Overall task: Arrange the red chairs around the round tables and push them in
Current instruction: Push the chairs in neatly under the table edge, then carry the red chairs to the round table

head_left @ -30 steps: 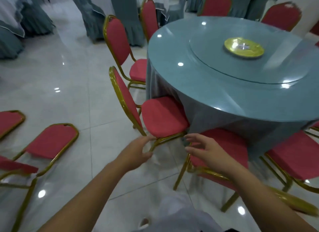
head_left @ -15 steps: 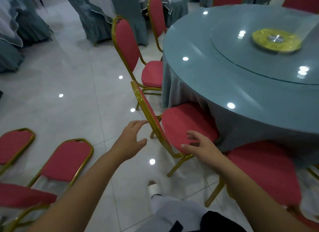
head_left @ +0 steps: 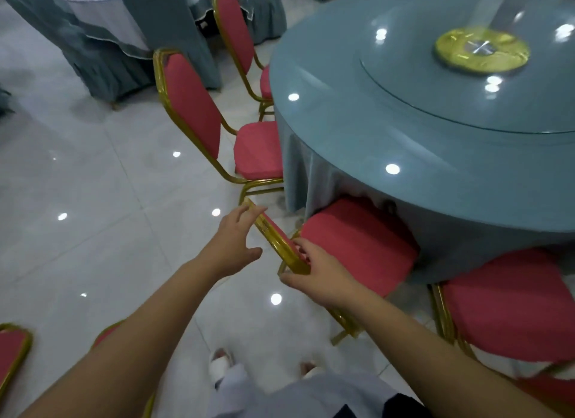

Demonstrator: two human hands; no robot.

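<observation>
A banquet hall: round tables (head_left: pixel 404 131) draped in grey-blue cloth, a glass turntable (head_left: pixel 485 84), gold-framed red chairs (head_left: pixel 199 118), glossy tiled floor (head_left: pixel 77 199).

Floor (head_left: pixel 93 184): large pale glossy tiles with thin grout lines, dotted with bright reflected light spots (head_left: pixel 176 154). Upper left: back table (head_left: pixel 102 19) under a white cloth. Covered chairs (head_left: pixel 168 28) in grey-blue fabric stand close around it. Light is cool and even.

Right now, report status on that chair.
Right grip holds chair back; left grip at its top corner. Seat partly under table. Neighbour chair close on right.
</observation>
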